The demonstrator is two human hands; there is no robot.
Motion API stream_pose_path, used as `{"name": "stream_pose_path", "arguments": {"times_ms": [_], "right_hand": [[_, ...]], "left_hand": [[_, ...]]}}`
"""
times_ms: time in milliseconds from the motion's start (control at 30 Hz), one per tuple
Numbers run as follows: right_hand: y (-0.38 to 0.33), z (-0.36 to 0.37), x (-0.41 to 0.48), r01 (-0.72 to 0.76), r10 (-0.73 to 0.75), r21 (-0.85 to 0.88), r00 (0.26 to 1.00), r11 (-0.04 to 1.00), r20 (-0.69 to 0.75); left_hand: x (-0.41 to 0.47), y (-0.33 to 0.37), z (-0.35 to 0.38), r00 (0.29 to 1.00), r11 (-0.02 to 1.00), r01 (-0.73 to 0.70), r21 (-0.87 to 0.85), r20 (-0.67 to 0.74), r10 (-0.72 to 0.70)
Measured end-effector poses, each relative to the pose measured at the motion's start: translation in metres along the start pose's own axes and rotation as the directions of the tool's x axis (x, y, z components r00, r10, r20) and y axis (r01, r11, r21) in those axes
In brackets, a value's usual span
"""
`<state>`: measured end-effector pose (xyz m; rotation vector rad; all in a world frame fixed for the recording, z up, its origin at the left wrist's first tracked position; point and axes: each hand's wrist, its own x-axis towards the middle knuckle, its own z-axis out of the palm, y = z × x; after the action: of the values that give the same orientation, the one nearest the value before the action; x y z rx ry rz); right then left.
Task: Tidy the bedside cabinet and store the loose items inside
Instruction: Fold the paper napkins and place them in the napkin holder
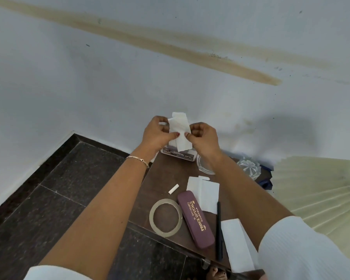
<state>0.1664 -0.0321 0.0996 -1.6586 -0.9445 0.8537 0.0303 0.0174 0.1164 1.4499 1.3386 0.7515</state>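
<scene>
My left hand (157, 133) and my right hand (204, 138) both pinch a white tissue (180, 128), held up over a tissue box (179, 153) at the far end of the brown bedside cabinet top (166, 174). On the cabinet lie a maroon spectacle case (196, 219), a roll of clear tape (165, 217), a small white chalk-like stick (173, 188), a black pen (219, 229), an unfolded tissue (205, 191) and a folded white tissue (235, 243).
A clear glass dish (205, 165) and a cut-glass bowl (249, 167) stand at the cabinet's far right. A pale pleated bedcover (321, 188) lies to the right. Dark stone floor (49, 199) is on the left, a white wall behind.
</scene>
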Motion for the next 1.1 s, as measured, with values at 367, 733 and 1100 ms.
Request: {"name": "stream_pose_path", "arguments": {"times_ms": [367, 733, 1100], "right_hand": [[0.004, -0.011, 0.059, 0.244, -0.219, -0.448, 0.970, 0.860, 0.109], [0.010, -0.005, 0.071, 0.275, -0.269, -0.549, 0.959, 0.789, 0.094], [0.022, -0.004, 0.073, 0.341, -0.325, -0.697, 0.932, 0.631, 0.161]], "left_hand": [[0.053, 0.013, 0.014, 0.984, 0.989, 0.068, -0.133, 0.171, -0.045], [0.074, 0.008, 0.018, 0.992, 0.951, -0.114, 0.289, 0.077, 0.095], [0.086, -0.003, 0.029, 0.976, 0.813, -0.216, 0.541, 0.108, 0.187]]}}
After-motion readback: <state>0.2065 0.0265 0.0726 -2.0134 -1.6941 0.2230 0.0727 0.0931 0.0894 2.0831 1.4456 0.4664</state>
